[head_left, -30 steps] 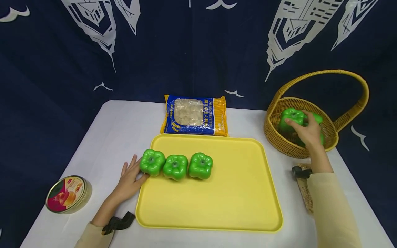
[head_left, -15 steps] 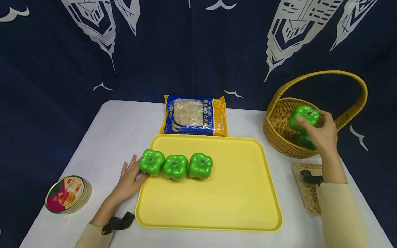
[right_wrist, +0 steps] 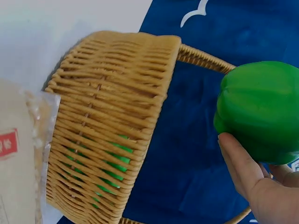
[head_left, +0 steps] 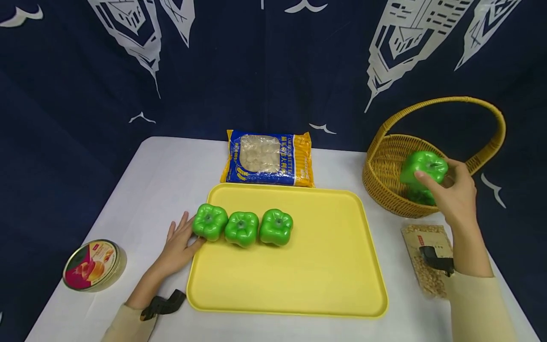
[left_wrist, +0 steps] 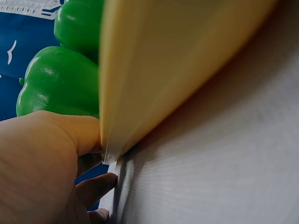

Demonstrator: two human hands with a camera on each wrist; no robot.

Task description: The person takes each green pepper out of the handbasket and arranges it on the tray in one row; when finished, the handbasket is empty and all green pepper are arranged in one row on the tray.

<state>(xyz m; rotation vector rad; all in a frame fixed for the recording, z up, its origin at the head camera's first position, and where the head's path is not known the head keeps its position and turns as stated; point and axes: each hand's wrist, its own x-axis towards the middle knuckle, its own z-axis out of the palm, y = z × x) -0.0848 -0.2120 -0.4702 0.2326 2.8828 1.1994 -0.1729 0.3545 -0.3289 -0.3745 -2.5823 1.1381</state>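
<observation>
A green bell pepper (head_left: 420, 166) is gripped by my right hand (head_left: 459, 197) over the wicker basket (head_left: 380, 187); in the right wrist view the held pepper (right_wrist: 261, 109) hangs above the basket's rim. Beneath it, another green pepper (head_left: 422, 197) lies in the basket, mostly hidden. On the yellow tray (head_left: 290, 280), three green peppers form a row: left (head_left: 209, 222), middle (head_left: 241, 229), right (head_left: 276, 227). My left hand (head_left: 177, 249) rests at the tray's left edge beside the left pepper, fingers extended; the left wrist view shows its thumb (left_wrist: 84, 133) against the tray rim.
Behind the tray lies a blue and yellow pasta bag (head_left: 267, 159). A round tin (head_left: 95, 265) stands at the far left. Below the basket, a packet of grains (head_left: 427, 266) is partly covered by the right wrist. The basket's tall handle (head_left: 461, 99) arches over it.
My right hand has lifted a pepper from inside the basket and shifted right and toward me with it. The grain packet shows more. My left hand stays put.
</observation>
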